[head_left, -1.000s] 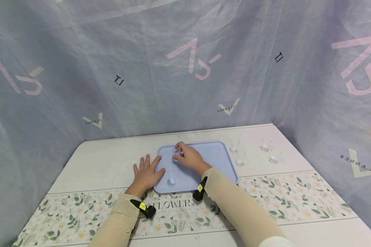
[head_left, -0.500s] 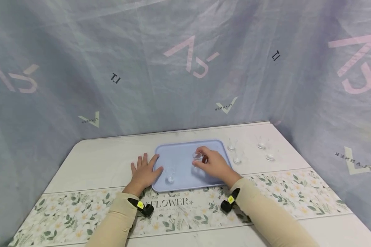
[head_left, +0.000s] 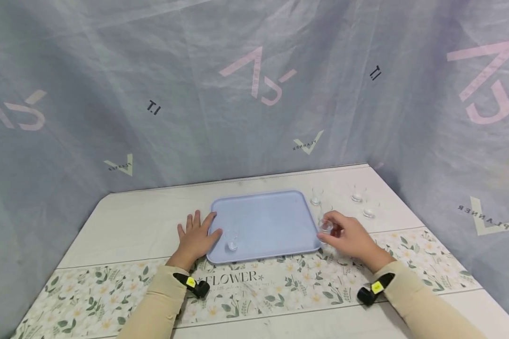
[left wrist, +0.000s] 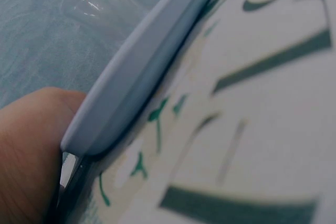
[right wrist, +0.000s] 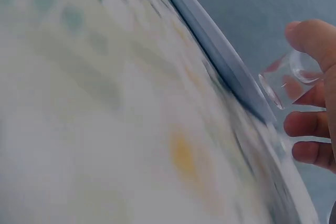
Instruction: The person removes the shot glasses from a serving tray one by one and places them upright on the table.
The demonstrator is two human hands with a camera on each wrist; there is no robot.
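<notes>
The right hand (head_left: 353, 239) holds a small clear cup (head_left: 325, 226). The thumb and fingers curl round the cup and pinch it near the top. In the right wrist view the same cup (right wrist: 283, 80) sits between the thumb above and the fingers (right wrist: 307, 124) below, with its bottom pointing away from the palm. The cup is at the fingertips, just past the right edge of the blue tray (head_left: 263, 221). I cannot tell if the cup touches the table (head_left: 144, 221) or hangs a little over it.

The left hand (head_left: 194, 238) lies flat on the table with its fingers straight and spread. Its thumb side touches the left edge of the tray. It holds nothing. In the left wrist view the tray rim (left wrist: 142, 72) runs right beside the skin of the hand.

One more clear cup (head_left: 232, 241) stands on the tray, just beside the left hand's thumb.

Past the right hand's fingertips, more clear cups stand on the table. One (head_left: 316, 196) is near the far right corner of the tray. Two others (head_left: 357, 193) (head_left: 369, 209) stand further to the right.

A flower cloth (head_left: 246, 282) lies across the table under both wrists.
</notes>
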